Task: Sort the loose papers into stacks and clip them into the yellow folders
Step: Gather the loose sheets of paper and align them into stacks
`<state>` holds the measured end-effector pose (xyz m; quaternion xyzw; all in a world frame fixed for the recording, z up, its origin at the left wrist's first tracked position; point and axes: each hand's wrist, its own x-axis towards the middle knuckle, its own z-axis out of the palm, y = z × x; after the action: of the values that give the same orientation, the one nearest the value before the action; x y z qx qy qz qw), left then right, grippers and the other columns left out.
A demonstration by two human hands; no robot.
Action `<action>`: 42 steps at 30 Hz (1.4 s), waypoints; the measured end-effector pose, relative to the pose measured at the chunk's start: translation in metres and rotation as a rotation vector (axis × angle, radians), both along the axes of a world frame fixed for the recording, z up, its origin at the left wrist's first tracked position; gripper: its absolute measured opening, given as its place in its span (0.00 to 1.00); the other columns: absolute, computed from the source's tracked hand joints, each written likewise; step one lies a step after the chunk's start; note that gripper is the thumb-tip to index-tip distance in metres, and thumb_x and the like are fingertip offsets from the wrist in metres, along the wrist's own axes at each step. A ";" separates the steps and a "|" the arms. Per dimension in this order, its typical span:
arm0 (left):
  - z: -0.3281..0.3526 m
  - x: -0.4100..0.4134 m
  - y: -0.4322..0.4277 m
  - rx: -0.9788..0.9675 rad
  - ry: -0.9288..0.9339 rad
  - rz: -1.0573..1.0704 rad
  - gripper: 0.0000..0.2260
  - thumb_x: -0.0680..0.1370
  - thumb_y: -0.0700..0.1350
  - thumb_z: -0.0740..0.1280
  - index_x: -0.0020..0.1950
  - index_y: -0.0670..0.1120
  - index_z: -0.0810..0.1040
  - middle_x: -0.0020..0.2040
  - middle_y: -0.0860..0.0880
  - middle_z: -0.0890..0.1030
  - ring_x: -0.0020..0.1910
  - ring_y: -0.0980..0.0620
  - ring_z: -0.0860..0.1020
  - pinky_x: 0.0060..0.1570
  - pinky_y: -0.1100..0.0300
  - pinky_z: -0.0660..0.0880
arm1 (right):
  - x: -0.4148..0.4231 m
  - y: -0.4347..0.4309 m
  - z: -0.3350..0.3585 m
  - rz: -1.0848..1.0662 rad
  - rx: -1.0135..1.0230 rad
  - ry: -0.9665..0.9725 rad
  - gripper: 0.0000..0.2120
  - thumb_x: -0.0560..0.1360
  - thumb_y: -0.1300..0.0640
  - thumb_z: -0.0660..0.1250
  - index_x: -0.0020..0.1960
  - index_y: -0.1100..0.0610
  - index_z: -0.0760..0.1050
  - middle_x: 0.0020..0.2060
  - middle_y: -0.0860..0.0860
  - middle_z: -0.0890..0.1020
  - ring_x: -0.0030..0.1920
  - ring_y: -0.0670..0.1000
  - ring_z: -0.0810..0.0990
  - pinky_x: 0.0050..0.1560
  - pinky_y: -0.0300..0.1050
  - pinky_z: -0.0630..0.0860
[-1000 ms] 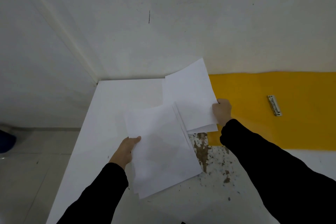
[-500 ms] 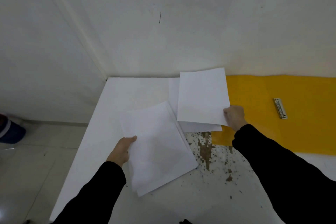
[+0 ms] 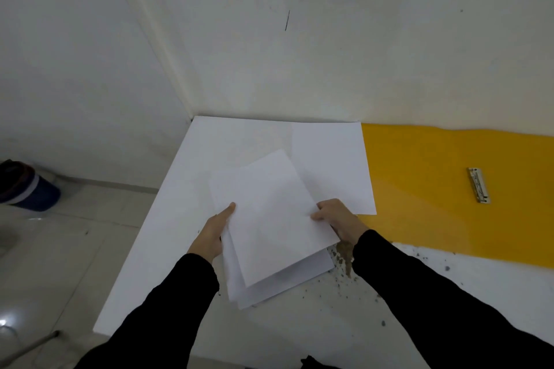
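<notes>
A loose stack of white papers (image 3: 269,228) is held just above the white table (image 3: 168,234), its sheets fanned and uneven at the near edge. My left hand (image 3: 214,232) grips the stack's left edge, and my right hand (image 3: 337,217) grips its right edge. A further white sheet (image 3: 332,165) lies flat behind the stack, its right side overlapping the open yellow folder (image 3: 425,189). The folder is spread against the wall, with a metal clip (image 3: 478,185) fixed on its right part.
The table stands in a room corner, walls at the back and left. Brown chipped patches and dark specks (image 3: 344,257) mark the tabletop near my right wrist. A dark blue bin (image 3: 30,189) stands on the tiled floor at left.
My right hand has brought the sheet it held leftward onto the stack in my left hand. Both hands now hold one stack, lifted nearer to me. One sheet stays by the folder.
</notes>
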<state>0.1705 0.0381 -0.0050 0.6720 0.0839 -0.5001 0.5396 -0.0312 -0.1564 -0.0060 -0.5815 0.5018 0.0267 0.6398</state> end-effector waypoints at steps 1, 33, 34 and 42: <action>0.002 -0.002 -0.001 0.008 -0.009 0.001 0.18 0.76 0.52 0.70 0.58 0.40 0.80 0.55 0.40 0.83 0.56 0.41 0.81 0.61 0.47 0.75 | 0.002 0.003 -0.001 0.055 0.001 0.012 0.01 0.72 0.68 0.66 0.42 0.67 0.74 0.56 0.70 0.78 0.56 0.68 0.79 0.59 0.65 0.75; -0.013 -0.008 -0.039 0.183 -0.191 0.052 0.20 0.76 0.36 0.69 0.66 0.35 0.71 0.59 0.38 0.78 0.54 0.39 0.78 0.57 0.48 0.75 | -0.007 -0.074 -0.008 -0.460 -0.304 0.271 0.33 0.70 0.59 0.74 0.69 0.62 0.63 0.66 0.61 0.69 0.64 0.65 0.72 0.60 0.62 0.74; -0.012 -0.008 -0.041 0.187 -0.193 0.047 0.19 0.76 0.36 0.69 0.66 0.35 0.71 0.58 0.38 0.78 0.53 0.40 0.78 0.55 0.49 0.75 | -0.005 -0.077 -0.010 -0.491 -0.282 0.245 0.33 0.68 0.60 0.75 0.68 0.63 0.64 0.65 0.61 0.71 0.62 0.65 0.74 0.58 0.61 0.76; -0.015 -0.005 -0.042 0.220 -0.190 0.033 0.20 0.75 0.35 0.69 0.66 0.35 0.72 0.60 0.37 0.78 0.53 0.39 0.79 0.58 0.45 0.76 | -0.002 -0.093 -0.007 -0.647 -0.196 0.260 0.19 0.73 0.63 0.70 0.62 0.68 0.73 0.61 0.61 0.76 0.49 0.60 0.77 0.44 0.46 0.73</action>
<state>0.1652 -0.0042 -0.0200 0.7700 0.0978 -0.4131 0.4764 -0.0334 -0.2499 -0.0128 -0.4431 0.7371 -0.1520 0.4871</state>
